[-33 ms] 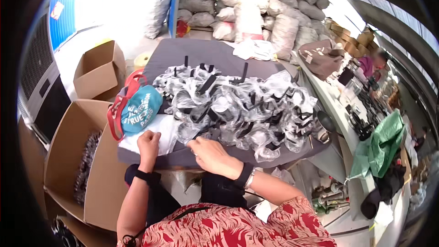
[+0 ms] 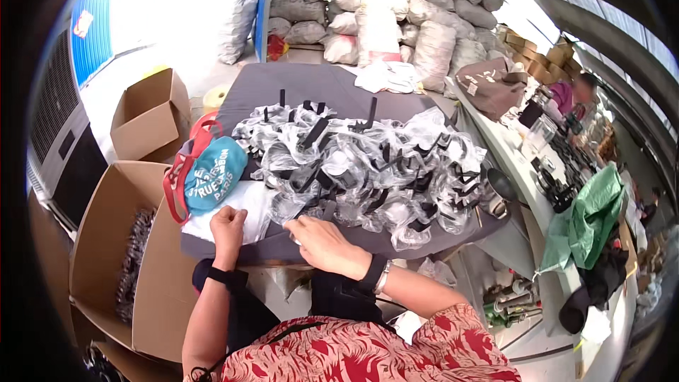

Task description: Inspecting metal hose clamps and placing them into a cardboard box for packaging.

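Note:
My left hand (image 2: 228, 232) is closed in a loose fist over the near left edge of the grey-covered table. Beneath its fingers lies a white sheet or stack of thin bags (image 2: 247, 205). My right hand (image 2: 329, 246) is at the table's front edge, its thumb and fingers pressed together and pointing left. Whatever either hand may pinch is too small or too clear to make out. Just beyond the right hand spreads a big heap of clear plastic bags with black parts (image 2: 353, 166). A turquoise cloth bag with red straps (image 2: 216, 173) lies beyond the left hand.
Left of the table stand an open cardboard box (image 2: 164, 290) holding dark parts and another box (image 2: 152, 117). At right, a long bench (image 2: 520, 155) carries black parts and a green sack (image 2: 595, 216); a person (image 2: 581, 102) is at its far end. Stuffed sacks (image 2: 378, 32) rise behind.
The view has shifted slightly. My right hand has moved a little to the left, and its fingers still touch one another. My left hand stays closed in nearly the same place.

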### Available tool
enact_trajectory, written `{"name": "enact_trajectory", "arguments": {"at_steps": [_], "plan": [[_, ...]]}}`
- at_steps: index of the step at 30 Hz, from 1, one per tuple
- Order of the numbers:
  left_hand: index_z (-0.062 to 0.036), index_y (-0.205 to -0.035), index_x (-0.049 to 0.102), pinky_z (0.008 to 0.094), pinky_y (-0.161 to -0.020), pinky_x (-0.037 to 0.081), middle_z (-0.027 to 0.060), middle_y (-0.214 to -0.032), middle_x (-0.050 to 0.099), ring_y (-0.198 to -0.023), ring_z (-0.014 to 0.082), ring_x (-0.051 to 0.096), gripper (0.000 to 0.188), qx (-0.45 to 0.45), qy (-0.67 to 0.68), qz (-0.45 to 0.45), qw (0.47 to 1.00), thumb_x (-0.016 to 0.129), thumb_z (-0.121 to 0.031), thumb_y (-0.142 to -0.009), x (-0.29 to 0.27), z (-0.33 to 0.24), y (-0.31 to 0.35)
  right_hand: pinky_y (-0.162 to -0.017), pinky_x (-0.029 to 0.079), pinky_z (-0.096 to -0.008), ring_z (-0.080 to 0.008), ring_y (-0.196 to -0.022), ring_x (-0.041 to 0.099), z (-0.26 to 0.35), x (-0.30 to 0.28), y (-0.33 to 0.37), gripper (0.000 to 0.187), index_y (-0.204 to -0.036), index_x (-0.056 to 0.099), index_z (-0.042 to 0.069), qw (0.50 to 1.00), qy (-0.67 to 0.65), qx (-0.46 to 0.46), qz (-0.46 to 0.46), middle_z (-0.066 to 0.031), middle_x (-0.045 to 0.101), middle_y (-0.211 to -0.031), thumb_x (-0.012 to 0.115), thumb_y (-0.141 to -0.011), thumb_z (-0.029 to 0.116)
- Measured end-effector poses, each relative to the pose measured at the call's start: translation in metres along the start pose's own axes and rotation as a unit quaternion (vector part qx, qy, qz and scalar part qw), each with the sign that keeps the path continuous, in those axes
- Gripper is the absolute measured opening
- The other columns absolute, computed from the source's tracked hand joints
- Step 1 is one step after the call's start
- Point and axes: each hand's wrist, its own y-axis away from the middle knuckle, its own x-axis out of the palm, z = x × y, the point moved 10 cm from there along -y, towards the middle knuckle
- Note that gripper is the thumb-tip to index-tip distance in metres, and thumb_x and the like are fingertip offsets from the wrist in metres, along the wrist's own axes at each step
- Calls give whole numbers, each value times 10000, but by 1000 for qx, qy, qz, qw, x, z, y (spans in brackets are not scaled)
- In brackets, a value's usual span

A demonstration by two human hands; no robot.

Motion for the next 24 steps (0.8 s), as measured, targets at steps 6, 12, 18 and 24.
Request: {"name": "enact_trajectory", "arguments": {"at_steps": [6,12,18,24], "plan": [[-27,-581,379,282,-486,339,6,-527,398,-537,91,344,381,41,-42,14,998,752,-28,-662,18,-30,2,-836,411,-409,-332,-952,532,-6,10,22,246,-949,530,-33,995,71,-71,-12,-174,580,-982,545,-703,-28],[-29,-579,378,290,-481,333,7,-524,378,-530,92,330,359,23,-27,39,999,701,-53,-735,30,-22,-10,-914,401,-419,-322,-1056,525,-15,13,25,156,-906,546,-15,977,195,-86,-2,-207,566,-1094,508,-797,90],[10,-771,624,426,-598,466,216,-705,617,-661,376,609,180,11,-92,62,994,598,-165,-805,1,4,1,-764,431,-399,-275,-862,579,8,33,6,96,-811,590,44,963,226,-122,84,-122,595,-852,521,-797,110],[-39,-722,607,458,-657,471,175,-733,627,-738,364,614,194,60,-121,66,989,680,-215,-686,38,-33,2,-741,444,-495,-407,-865,569,-6,5,17,244,-994,557,-17,980,158,-20,120,-200,607,-907,619,-824,146]]}}
